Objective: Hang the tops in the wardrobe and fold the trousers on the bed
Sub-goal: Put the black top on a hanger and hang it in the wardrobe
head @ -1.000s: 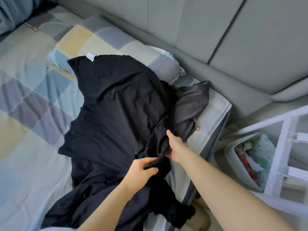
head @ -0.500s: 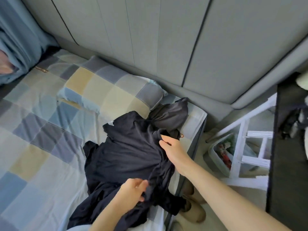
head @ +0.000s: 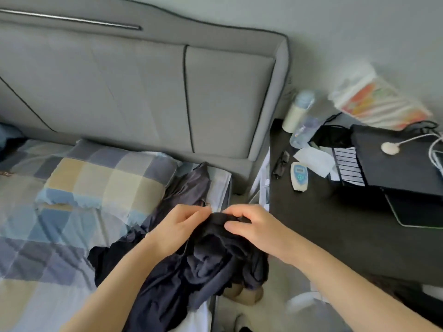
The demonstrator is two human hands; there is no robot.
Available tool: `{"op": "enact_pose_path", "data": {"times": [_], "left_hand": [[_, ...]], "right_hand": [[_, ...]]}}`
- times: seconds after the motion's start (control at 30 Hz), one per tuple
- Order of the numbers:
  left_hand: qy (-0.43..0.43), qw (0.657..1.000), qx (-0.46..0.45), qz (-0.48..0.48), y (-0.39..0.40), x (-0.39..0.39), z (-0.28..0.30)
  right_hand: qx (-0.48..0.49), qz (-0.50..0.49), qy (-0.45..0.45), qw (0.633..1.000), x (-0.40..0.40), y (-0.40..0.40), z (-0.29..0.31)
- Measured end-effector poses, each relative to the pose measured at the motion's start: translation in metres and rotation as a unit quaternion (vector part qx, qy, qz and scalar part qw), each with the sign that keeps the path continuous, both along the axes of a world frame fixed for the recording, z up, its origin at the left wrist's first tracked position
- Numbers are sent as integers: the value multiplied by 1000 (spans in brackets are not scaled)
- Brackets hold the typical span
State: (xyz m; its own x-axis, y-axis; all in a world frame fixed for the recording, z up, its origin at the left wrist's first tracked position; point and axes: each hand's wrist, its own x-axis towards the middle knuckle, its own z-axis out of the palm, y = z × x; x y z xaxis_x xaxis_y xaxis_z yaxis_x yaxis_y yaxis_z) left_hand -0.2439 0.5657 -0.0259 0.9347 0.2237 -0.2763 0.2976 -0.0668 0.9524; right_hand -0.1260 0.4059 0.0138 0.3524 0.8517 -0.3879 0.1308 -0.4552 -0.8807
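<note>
Lying past the checked blue-and-beige pillow point(head: 105, 180), the crumpled black fabric garment point(head: 203, 262) hangs over the bed's right edge. The left hand point(head: 178, 227) and right hand point(head: 251, 225) pinch its top hem; best spread it taut to identify it.

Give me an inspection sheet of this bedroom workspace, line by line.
Surface: bed with checked sheet; matching pillow by the grey headboard.
Job's things: dark navy garment bunched at the bed's edge; dark grey garment lying beside the pillow.
Clutter: bottles, remote, glasses and laptop on the black desk.
Grippers: left hand and right hand both pinch the navy garment's top edge.
Cables: white cable across the laptop.
Surroundings: grey wall; shoes on the floor.
</note>
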Motion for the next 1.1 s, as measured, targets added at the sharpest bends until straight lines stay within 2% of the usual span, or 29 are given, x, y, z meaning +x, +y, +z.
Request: {"op": "enact_pose_path", "data": {"times": [0.07,0.2,0.37,0.47,0.6,0.73,0.93,1.1], "left_hand": [[-8,997,39,-59,-20,15,19],[-13,969,194,-152,-63,48,51],[-39,939,250,-234,-123,75,92],[-40,908,308,-281,-163,86,107],[-43,880,341,-327,-235,90,124],[-50,827,407,-384,-311,89,142],[-65,774,445,-446,-416,85,164],[-81,711,475,-512,-504,87,181]], "right_hand": [[7,-52,-42,998,6,-38,23],[-21,-97,-205,974,15,-109,42],[-54,-157,-298,940,16,-202,72],[-39,-214,-288,932,13,-260,88],[-44,-260,-264,928,-3,-346,98],[-52,-286,-256,922,-31,-434,111],[-66,-337,-157,926,-72,-565,138],[-109,-380,-114,911,-103,-661,169]]}}
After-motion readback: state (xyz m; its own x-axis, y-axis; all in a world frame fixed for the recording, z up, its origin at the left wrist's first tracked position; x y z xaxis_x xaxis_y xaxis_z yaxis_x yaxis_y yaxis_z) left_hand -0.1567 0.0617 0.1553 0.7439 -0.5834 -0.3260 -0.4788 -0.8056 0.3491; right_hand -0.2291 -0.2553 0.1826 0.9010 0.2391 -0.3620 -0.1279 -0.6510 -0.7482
